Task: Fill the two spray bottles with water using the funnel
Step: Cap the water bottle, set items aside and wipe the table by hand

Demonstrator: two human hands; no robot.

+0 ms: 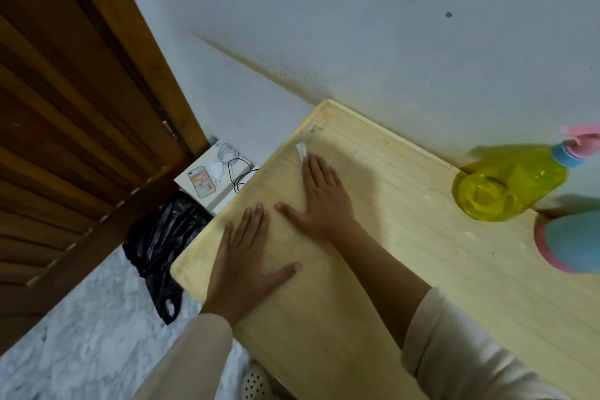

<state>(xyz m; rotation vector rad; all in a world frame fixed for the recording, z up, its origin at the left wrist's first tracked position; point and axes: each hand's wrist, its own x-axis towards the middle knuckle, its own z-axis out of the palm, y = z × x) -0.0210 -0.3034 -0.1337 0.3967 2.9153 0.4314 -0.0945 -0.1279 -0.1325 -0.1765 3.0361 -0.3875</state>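
So, left hand [250, 256]: flat, palm down on the table [373, 286]; fingers straight and slightly spread, thumb wide; holds nothing.
Right hand [324, 198]: flat, palm down, just beyond the left hand; fingers straight and close together; holds nothing.
Scrap [302, 151]: small crumpled white bit at the right fingertips; touching or just short, cannot tell.
Yellow bottle [509, 185]: clear yellow plastic, blue collar, pink trigger head; on the table by the wall [357, 26], off to the right, well apart from both hands.
Blue bottle [574, 245]: blue body, pink band at the base, cut by the frame edge; just beside the yellow bottle, nearer the person.
Open room: bare board between the right hand and the bottles; left hand near the table's left edge and rounded corner.
Table surface: pale wood, fine straight grain, raised lip at the far corner, back edge against the wall.
Wall surface: white paint, dirty speckled streak above the table.
Door [74, 107]: dark brown slatted wood, at left.
Bag [162, 237]: glossy black plastic, crumpled on the marbled floor [81, 334] beside the table's left edge.
Box [211, 178]: white, low, in the corner; carries a phone, charger and cables.
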